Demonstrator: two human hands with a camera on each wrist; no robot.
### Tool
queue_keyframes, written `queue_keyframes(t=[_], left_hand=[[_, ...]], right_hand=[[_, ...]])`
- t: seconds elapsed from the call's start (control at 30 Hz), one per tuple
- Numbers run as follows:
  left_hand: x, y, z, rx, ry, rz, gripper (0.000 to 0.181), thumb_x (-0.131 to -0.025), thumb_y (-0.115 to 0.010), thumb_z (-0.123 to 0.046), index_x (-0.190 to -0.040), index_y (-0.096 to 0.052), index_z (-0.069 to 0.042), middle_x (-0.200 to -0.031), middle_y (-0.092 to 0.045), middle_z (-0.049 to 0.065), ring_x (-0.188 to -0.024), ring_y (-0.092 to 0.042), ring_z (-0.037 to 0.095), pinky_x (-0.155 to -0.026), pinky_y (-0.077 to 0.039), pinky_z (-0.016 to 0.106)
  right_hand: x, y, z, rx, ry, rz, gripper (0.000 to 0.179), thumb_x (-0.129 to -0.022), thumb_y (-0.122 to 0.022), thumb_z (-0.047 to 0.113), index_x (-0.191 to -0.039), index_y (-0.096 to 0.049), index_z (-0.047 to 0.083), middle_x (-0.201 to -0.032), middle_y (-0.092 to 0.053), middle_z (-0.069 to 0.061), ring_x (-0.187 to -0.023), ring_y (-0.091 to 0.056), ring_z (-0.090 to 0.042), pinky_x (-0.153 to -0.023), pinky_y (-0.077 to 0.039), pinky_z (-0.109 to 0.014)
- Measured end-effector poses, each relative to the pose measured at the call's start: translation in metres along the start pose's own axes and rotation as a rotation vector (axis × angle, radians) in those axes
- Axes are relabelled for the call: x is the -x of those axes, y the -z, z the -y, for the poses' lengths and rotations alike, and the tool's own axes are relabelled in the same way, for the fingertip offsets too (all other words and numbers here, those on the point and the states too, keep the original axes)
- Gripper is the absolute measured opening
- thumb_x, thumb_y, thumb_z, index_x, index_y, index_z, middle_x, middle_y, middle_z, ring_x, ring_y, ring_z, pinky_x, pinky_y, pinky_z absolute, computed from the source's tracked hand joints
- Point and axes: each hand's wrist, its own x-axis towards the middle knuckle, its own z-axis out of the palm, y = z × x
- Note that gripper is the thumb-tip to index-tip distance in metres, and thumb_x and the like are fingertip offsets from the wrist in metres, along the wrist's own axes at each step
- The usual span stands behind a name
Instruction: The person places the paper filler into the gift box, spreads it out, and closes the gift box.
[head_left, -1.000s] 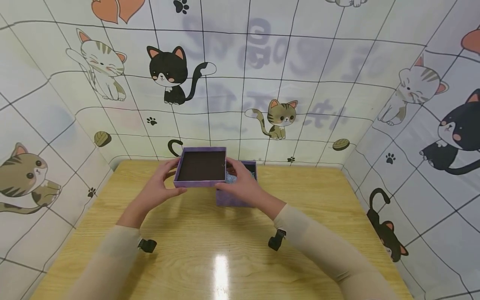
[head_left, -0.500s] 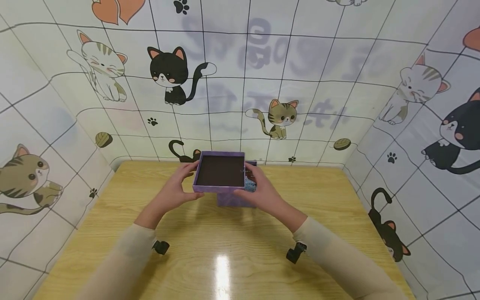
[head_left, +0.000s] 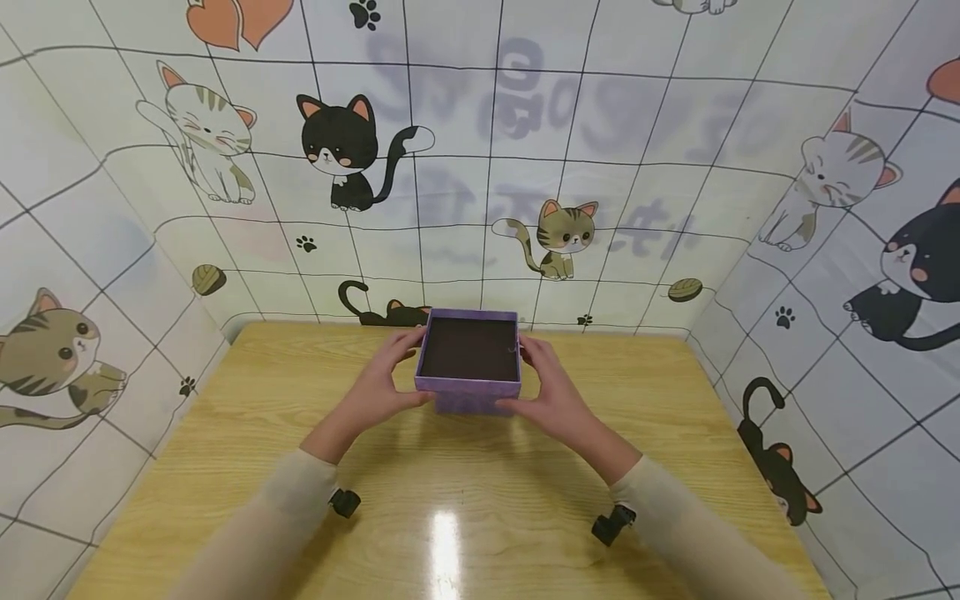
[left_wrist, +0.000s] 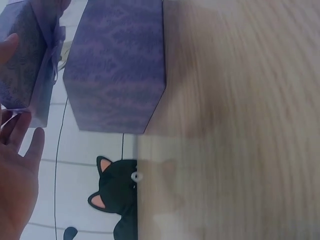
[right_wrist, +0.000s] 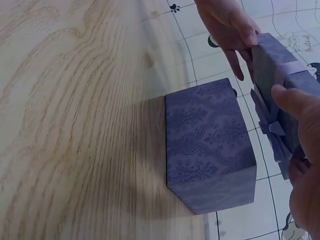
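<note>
Both hands hold a purple patterned box lid (head_left: 468, 348) level above a matching purple box (head_left: 474, 403). The lid lies upside down, its dark inside facing up. My left hand (head_left: 380, 385) grips its left side and my right hand (head_left: 553, 390) its right side, thumbs at the near corners. A ribbon bow (right_wrist: 274, 128) on the lid's underside faces the box in the right wrist view. Both wrist views show a gap between the lid (left_wrist: 24, 60) and the box (left_wrist: 117, 65). From the head view, the lid hides the box's opening and contents.
The box stands near the back edge of a wooden table (head_left: 405, 508). Just behind the table rises a white gridded wall sheet (head_left: 450, 192) printed with cartoon cats. More of the sheet closes off the left and right sides.
Both hands have carried the lid to the right and slightly toward me, from the box's left side to over it. The blue contents of the box have gone out of sight beneath it.
</note>
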Motion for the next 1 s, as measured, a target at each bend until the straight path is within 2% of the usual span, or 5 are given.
queue_keyframes(t=[0.2,0.47,0.77,0.87,1.0], left_hand=[[0.000,-0.010,-0.010,0.006,0.009,-0.028,0.107,-0.078,-0.100,0.001,-0.169,-0.044,-0.005,-0.159,-0.051,0.016,-0.145,-0.052,0.041,-0.121,-0.042,0.065],[0.000,-0.006,-0.041,0.033,-0.002,-0.012,0.098,-0.082,-0.097,0.002,-0.165,-0.046,0.004,-0.156,-0.052,0.023,-0.144,-0.052,0.044,-0.119,-0.041,0.068],[-0.001,-0.008,-0.005,0.069,-0.013,-0.001,0.107,-0.077,-0.100,0.006,-0.168,-0.046,-0.006,-0.159,-0.052,0.015,-0.147,-0.053,0.039,-0.124,-0.040,0.060],[-0.003,-0.006,-0.003,0.061,-0.046,-0.009,0.097,-0.081,-0.096,0.007,-0.166,-0.050,-0.005,-0.156,-0.056,0.014,-0.146,-0.056,0.037,-0.123,-0.043,0.055],[-0.005,-0.004,-0.003,-0.004,-0.103,-0.072,0.076,-0.090,-0.089,0.007,-0.159,-0.060,-0.006,-0.148,-0.065,0.011,-0.138,-0.065,0.032,-0.118,-0.049,0.046]], right_hand=[[0.006,0.005,-0.008,0.063,0.137,-0.112,0.095,-0.086,-0.093,-0.005,-0.168,-0.045,0.003,-0.154,-0.053,-0.017,-0.144,-0.055,-0.035,-0.121,-0.045,-0.048],[0.009,0.008,-0.013,0.052,0.244,-0.169,0.084,-0.090,-0.086,-0.013,-0.164,-0.049,-0.002,-0.148,-0.059,-0.018,-0.136,-0.061,-0.039,-0.118,-0.048,-0.045],[0.012,0.010,-0.012,0.080,0.242,-0.218,0.075,-0.088,-0.083,-0.020,-0.156,-0.063,0.005,-0.143,-0.064,-0.014,-0.131,-0.065,-0.037,-0.114,-0.048,-0.028],[0.013,0.010,-0.011,0.069,0.240,-0.237,0.072,-0.088,-0.085,-0.018,-0.153,-0.066,0.004,-0.142,-0.066,-0.014,-0.129,-0.067,-0.037,-0.112,-0.048,-0.024],[0.011,0.008,-0.011,0.035,0.246,-0.273,0.067,-0.088,-0.084,-0.017,-0.150,-0.069,0.003,-0.139,-0.067,-0.014,-0.126,-0.069,-0.039,-0.111,-0.050,-0.023]])
